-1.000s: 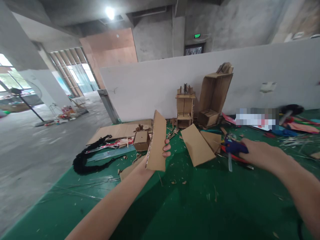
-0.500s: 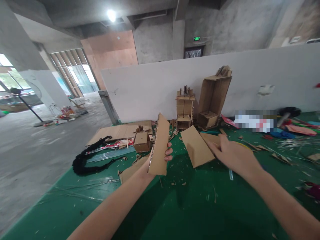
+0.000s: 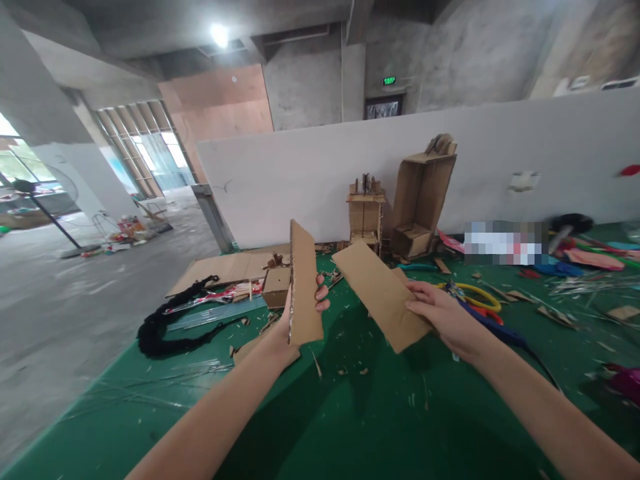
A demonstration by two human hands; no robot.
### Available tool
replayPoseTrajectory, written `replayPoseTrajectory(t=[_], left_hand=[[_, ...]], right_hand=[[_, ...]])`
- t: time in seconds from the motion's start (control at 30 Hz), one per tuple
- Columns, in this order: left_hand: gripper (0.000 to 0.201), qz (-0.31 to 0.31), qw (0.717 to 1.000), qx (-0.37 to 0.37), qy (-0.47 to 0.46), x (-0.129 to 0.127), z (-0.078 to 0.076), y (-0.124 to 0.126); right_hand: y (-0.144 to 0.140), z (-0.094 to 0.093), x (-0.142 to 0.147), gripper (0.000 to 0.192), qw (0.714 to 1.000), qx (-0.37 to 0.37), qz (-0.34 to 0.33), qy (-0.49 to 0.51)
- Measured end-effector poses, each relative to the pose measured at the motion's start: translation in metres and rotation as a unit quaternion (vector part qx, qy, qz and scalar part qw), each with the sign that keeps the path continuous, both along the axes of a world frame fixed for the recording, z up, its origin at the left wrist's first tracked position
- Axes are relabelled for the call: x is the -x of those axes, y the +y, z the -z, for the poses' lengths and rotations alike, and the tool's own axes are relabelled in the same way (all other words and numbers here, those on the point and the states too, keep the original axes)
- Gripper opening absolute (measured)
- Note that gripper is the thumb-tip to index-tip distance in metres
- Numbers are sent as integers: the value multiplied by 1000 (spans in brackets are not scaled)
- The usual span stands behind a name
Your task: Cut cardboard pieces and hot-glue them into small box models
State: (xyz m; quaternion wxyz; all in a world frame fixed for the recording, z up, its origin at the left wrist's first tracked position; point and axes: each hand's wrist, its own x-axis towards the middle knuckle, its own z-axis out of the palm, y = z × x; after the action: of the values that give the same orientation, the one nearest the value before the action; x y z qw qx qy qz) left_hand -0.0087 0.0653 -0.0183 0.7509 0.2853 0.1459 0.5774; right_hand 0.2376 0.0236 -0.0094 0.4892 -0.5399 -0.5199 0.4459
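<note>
My left hand (image 3: pixel 295 327) holds a long cardboard strip (image 3: pixel 303 280) upright, edge toward me, above the green table (image 3: pixel 380 413). My right hand (image 3: pixel 443 317) grips the near end of a second, flat cardboard piece (image 3: pixel 377 290), lifted slightly and angled toward the back left. A glue gun with a dark blue body (image 3: pixel 483 317) lies on the table just behind my right wrist, beside a yellow ring (image 3: pixel 480 297).
At the back wall stand a small cardboard tower (image 3: pixel 365 217) and a tall open cardboard box (image 3: pixel 423 197). A small cardboard cube (image 3: pixel 277 287), flat cardboard sheets (image 3: pixel 225 267) and a black cord (image 3: pixel 170 323) lie at left. Colourful scraps (image 3: pixel 575 263) litter the right side.
My right hand put down the glue gun, moved left and took hold of the flat cardboard piece, lifting it. My left hand kept the upright strip, turning it slightly.
</note>
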Motion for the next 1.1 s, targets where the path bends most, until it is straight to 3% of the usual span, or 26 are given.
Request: replayPoseTrajectory(t=[0.13,0.23,0.3,0.47,0.67,0.8,0.9,1.0,1.1], left_hand=[[22,9,1000,-6,-12,6,-1,4],[25,10,1000,17,-2,7,-2,5],[22,19,1000,20,-4,6,-4,2],[13,52,998,-9,-19,-2,-14,-3],[18,60,998,10,14,-5,-18,-1],[13,-30,996,-19,76,-8,-18,-10],[25,-129,979,-41,150,-12,-20,-17],[40,-187,961,-47,198,-17,-20,-17],[43,-197,954,-54,220,-19,-18,-15]], right_hand=[[-7,-1,7,20,992,70,-6,104],[-13,-2,5,34,969,94,-120,196],[-17,-3,4,51,952,88,-183,231],[-25,-3,9,77,919,52,-243,306],[-30,-1,14,72,924,-8,-252,287],[-31,-1,17,59,881,56,-291,369],[-31,-2,22,59,854,115,-284,421],[-30,-4,26,59,852,170,-234,438],[-29,-6,29,49,872,216,-147,415]])
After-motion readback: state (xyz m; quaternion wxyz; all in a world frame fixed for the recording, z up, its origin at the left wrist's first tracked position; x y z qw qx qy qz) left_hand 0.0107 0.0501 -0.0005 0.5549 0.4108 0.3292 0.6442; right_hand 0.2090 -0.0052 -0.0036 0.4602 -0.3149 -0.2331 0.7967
